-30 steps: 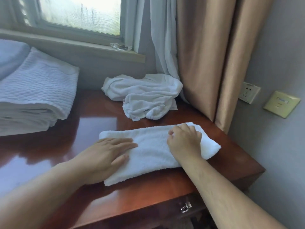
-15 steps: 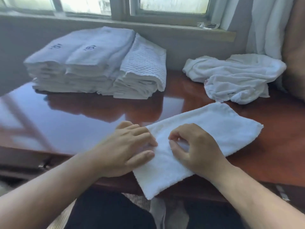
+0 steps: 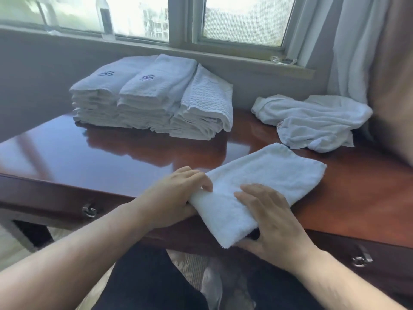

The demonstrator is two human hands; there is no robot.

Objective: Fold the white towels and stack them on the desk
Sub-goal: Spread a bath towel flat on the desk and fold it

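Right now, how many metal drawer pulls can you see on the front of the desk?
2. One drawer pull hangs on the desk front left of the left hand; the other sits right of the right hand. Arms may hide more.

Hotel room: monogrammed towel stacks [image 3: 143, 95]

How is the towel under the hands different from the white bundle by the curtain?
The towel under the hands is folded flat into a neat oblong; the bundle by the curtain is crumpled and unfolded. The folded towel overhangs the desk front edge, held by both hands; the bundle lies untouched at the back. Both are white cloth.
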